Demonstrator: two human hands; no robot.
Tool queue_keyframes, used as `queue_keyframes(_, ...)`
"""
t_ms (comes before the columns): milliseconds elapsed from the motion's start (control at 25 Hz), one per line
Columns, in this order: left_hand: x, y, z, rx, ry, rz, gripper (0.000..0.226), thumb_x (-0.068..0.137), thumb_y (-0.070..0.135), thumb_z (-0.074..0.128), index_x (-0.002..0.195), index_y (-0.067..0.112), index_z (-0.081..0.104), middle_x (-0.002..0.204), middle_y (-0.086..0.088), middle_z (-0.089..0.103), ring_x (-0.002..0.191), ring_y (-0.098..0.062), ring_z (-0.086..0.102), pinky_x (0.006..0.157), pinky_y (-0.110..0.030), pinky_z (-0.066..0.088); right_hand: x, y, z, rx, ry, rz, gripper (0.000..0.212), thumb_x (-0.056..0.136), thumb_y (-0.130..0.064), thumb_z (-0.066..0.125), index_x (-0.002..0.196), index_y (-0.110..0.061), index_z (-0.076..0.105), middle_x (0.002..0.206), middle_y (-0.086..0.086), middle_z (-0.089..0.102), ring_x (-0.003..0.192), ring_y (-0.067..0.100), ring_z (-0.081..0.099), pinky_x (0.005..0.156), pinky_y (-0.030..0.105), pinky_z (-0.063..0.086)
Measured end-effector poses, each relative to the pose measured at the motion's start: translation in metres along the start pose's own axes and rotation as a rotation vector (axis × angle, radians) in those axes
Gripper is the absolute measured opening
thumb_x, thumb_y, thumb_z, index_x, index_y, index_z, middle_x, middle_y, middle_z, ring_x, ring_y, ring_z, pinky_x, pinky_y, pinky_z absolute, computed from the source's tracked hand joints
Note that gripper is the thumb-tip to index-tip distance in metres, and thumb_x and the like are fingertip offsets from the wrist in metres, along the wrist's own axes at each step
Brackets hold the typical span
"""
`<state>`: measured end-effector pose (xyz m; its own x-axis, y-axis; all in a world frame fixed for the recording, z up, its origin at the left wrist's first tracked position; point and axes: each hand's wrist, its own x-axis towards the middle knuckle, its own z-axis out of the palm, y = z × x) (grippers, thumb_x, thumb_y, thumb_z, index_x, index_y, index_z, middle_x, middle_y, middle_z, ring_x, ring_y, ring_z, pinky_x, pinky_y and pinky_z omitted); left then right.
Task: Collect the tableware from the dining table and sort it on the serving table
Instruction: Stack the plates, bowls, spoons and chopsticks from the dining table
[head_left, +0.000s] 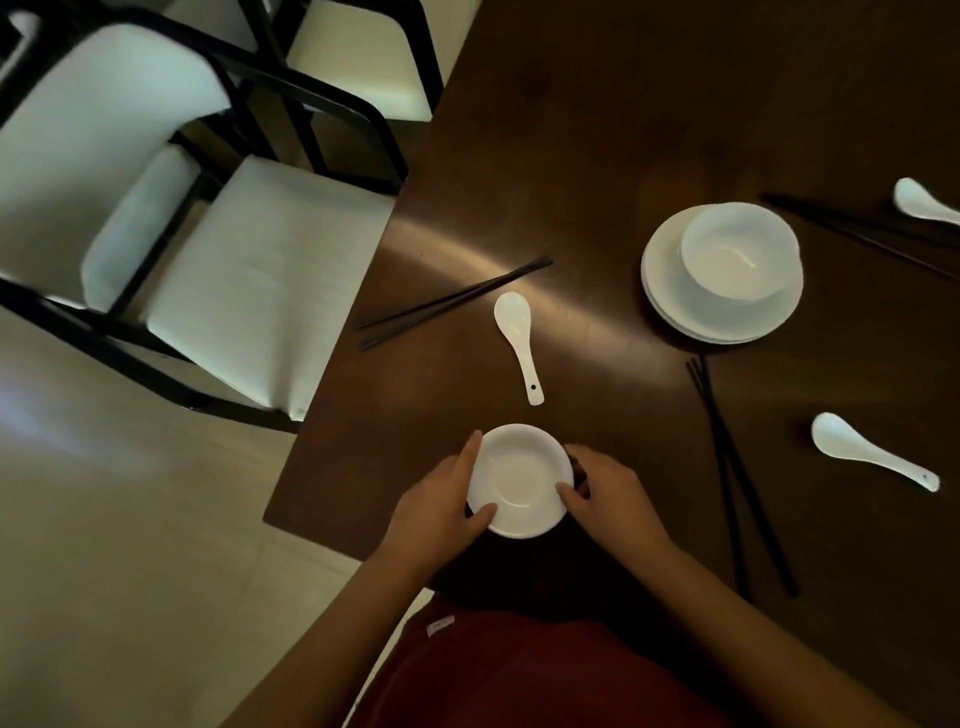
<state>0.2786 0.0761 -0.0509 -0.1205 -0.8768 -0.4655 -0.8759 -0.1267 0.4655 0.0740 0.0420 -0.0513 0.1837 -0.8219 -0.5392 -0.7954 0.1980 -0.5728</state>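
White small dish (519, 480) sits gripped between our left hand (439, 512) and right hand (608, 501); nearest spoon (519, 343) lies just beyond, handle toward us.

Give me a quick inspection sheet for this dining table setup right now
Surface: dark wooden dining table, glare band across it.
Job's things: small white dish held at the near corner; bowl on stacked plates; three white soup spoons, nearest; three pairs of black chopsticks, one at.
Clutter: nothing seen.
Grippers: left hand and right hand both grip the dish's rim.
Cables: nothing seen.
Surroundings: white-cushioned black chairs, pale floor.
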Motion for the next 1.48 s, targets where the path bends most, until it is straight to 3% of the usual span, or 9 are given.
queue_keyframes(80, 0.000, 0.004, -0.001, -0.108, -0.010, -0.031, 0.076, 0.086, 0.040, 0.056, 0.147, 0.027, 0.012, 0.133, -0.003, 0.051, 0.112, -0.016, 0.054, 0.091, -0.028, 0.045, 0.001, -0.002, 0.001, 0.128, 0.021, 0.011, 0.036, 0.086, -0.017, 0.061, 0.122, -0.019, 0.056, 0.112, 0.003, 0.066, 0.081, 0.007, 0.057, 0.078, 0.023, 0.050)
queue_keyframes(240, 0.007, 0.017, -0.015, -0.264, 0.055, -0.012, 0.057, 0.091, 0.021, 0.053, 0.143, 0.025, 0.031, 0.107, 0.000, 0.061, 0.087, -0.008, 0.059, 0.084, -0.020, 0.049, 0.002, 0.000, -0.017, 0.294, 0.065, 0.043, 0.030, 0.085, -0.014, 0.063, 0.113, -0.022, 0.062, 0.092, -0.012, 0.063, 0.075, 0.004, 0.058, 0.072, 0.023, 0.055)
queue_keyframes(360, 0.029, 0.048, -0.035, -0.409, 0.124, 0.068, 0.050, 0.088, 0.014, 0.056, 0.128, 0.040, 0.042, 0.094, 0.016, 0.062, 0.082, 0.002, 0.060, 0.073, -0.004, 0.044, 0.008, 0.003, -0.055, 0.425, 0.171, 0.039, 0.028, 0.083, -0.010, 0.064, 0.105, -0.028, 0.064, 0.082, -0.017, 0.062, 0.077, 0.009, 0.063, 0.067, 0.029, 0.059)
queue_keyframes(440, 0.054, 0.077, -0.051, -0.495, 0.162, 0.095, 0.050, 0.084, 0.009, 0.058, 0.114, 0.048, 0.050, 0.087, 0.020, 0.064, 0.081, 0.006, 0.061, 0.071, -0.005, 0.046, 0.016, 0.007, -0.090, 0.495, 0.261, 0.035, 0.027, 0.081, -0.007, 0.065, 0.101, -0.025, 0.064, 0.080, -0.013, 0.064, 0.076, 0.013, 0.065, 0.061, 0.030, 0.060)
queue_keyframes(600, 0.124, 0.144, -0.073, -0.642, 0.190, 0.107, 0.038, 0.084, 0.002, 0.058, 0.115, 0.023, 0.061, 0.086, 0.012, 0.066, 0.079, -0.002, 0.064, 0.065, -0.017, 0.055, 0.041, 0.021, -0.169, 0.593, 0.423, 0.020, 0.025, 0.083, -0.007, 0.064, 0.106, -0.018, 0.065, 0.082, -0.006, 0.063, 0.074, 0.012, 0.064, 0.052, 0.016, 0.055)
queue_keyframes(920, 0.230, 0.222, -0.067, -0.598, 0.216, -0.002, 0.036, 0.084, 0.006, 0.063, 0.118, 0.017, 0.063, 0.082, 0.008, 0.058, 0.061, -0.004, 0.059, 0.046, -0.006, 0.047, 0.099, 0.061, -0.243, 0.723, 0.592, 0.217, 0.021, 0.085, -0.005, 0.062, 0.103, -0.015, 0.066, 0.089, 0.005, 0.064, 0.072, 0.012, 0.064, 0.057, 0.022, 0.057)
queue_keyframes(1160, 0.249, 0.225, -0.052, -0.580, 0.206, -0.036, 0.039, 0.084, 0.004, 0.063, 0.122, 0.012, 0.061, 0.094, -0.005, 0.061, 0.060, -0.005, 0.059, 0.054, -0.012, 0.052, 0.120, 0.079, -0.244, 0.675, 0.609, 0.272, 0.021, 0.083, -0.002, 0.059, 0.094, -0.019, 0.065, 0.077, -0.004, 0.062, 0.065, 0.011, 0.065, 0.071, 0.035, 0.060)
queue_keyframes(1320, 0.249, 0.227, -0.046, -0.575, 0.235, -0.038, 0.039, 0.084, 0.005, 0.063, 0.122, 0.013, 0.060, 0.098, -0.004, 0.060, 0.060, -0.007, 0.059, 0.054, -0.012, 0.051, 0.124, 0.082, -0.242, 0.548, 0.629, 0.257, 0.021, 0.083, -0.006, 0.059, 0.099, -0.017, 0.066, 0.077, -0.003, 0.063, 0.061, 0.010, 0.064, 0.070, 0.032, 0.060)
queue_keyframes(1480, 0.249, 0.224, -0.043, -0.605, 0.248, -0.054, 0.038, 0.084, 0.005, 0.063, 0.121, 0.013, 0.061, 0.090, -0.003, 0.060, 0.057, -0.007, 0.059, 0.049, -0.008, 0.049, 0.125, 0.082, -0.240, 0.359, 0.631, 0.242, 0.021, 0.084, -0.011, 0.062, 0.104, -0.016, 0.066, 0.098, 0.007, 0.062, 0.068, 0.018, 0.065, 0.060, 0.020, 0.052)
